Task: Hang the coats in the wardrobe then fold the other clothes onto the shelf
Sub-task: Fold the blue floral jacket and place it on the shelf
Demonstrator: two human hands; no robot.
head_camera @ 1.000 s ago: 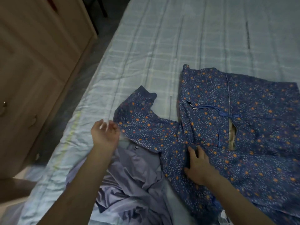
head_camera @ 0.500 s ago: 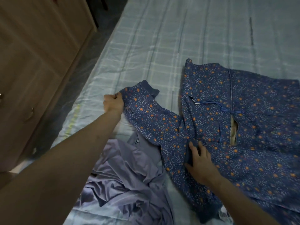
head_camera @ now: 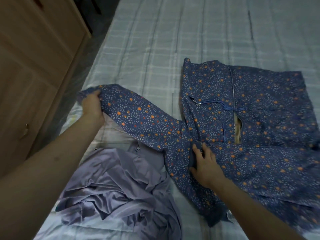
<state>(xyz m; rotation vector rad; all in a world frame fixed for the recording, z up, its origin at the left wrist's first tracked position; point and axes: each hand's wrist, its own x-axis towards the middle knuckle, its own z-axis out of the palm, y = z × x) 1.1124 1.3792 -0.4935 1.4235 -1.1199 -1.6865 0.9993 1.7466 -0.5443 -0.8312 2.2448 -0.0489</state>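
Observation:
A blue floral jacket (head_camera: 251,104) with a front zip lies spread on the bed, its left sleeve stretched out toward the bed's left edge. My left hand (head_camera: 91,106) grips the cuff of that sleeve and holds it pulled out straight. My right hand (head_camera: 204,163) rests flat on the jacket near the shoulder seam, fingers straight, pressing the fabric down. A crumpled lilac shirt (head_camera: 117,193) lies in a heap at the near edge of the bed, below the sleeve and between my forearms.
The bed (head_camera: 155,40) has a pale checked cover. A wooden wardrobe (head_camera: 34,66) with a small knob stands along the left, a narrow strip of dark floor between it and the bed.
My left hand reached forward, took hold of the sleeve cuff and pulled the sleeve outward to the left. My right hand stayed pressed on the jacket.

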